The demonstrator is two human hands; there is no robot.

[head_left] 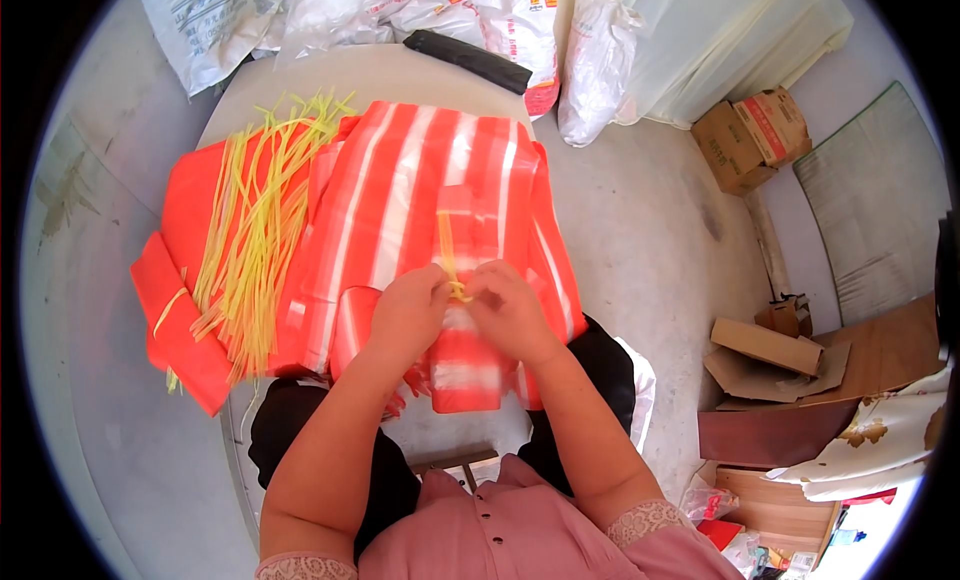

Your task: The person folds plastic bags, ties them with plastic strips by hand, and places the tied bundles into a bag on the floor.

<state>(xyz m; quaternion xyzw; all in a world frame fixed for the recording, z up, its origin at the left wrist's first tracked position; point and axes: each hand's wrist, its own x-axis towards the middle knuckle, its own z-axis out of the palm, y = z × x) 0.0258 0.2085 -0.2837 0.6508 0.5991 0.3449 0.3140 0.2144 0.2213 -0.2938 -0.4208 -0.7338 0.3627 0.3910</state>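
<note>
A folded bundle of red-and-white striped plastic sheet [465,380], perhaps bags, lies upright before me on a larger striped pile [400,180]. Around its middle runs a yellow plastic strip [446,240], its strands crossing between my hands. My left hand [418,298] is closed, pinching the strip from the left. From the right, my right hand [502,305] also pinches it, with fingertips bent together and slightly blurred. Many loose yellow strips [255,250] lie spread over the red material on the left.
A folded red piece [180,320] hangs at the table's left side. Beyond the pile are a black roll [468,62] and white plastic sacks [520,30]. Cardboard boxes [750,140] stand on the floor at the right, near an opened carton [775,355].
</note>
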